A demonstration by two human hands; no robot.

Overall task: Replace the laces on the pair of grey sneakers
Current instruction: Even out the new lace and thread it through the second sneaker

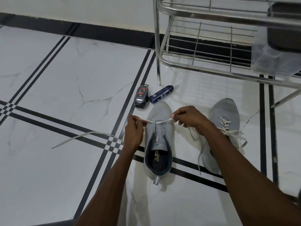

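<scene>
A grey sneaker stands on the floor in the middle, toe pointing away, with only one white lace run across its lowest eyelets. My left hand pinches the lace's left side; that end trails off over the tiles to the left. My right hand pinches the lace's right side just above the toe area. The second grey sneaker lies to the right, partly behind my right forearm, laced in white with loose ends.
A shoe polish applicator and a dark blue spray can lie just beyond the middle sneaker's toe. A steel wire shoe rack stands at the back right, one leg close to the can. The floor is white marble tile with black stripes.
</scene>
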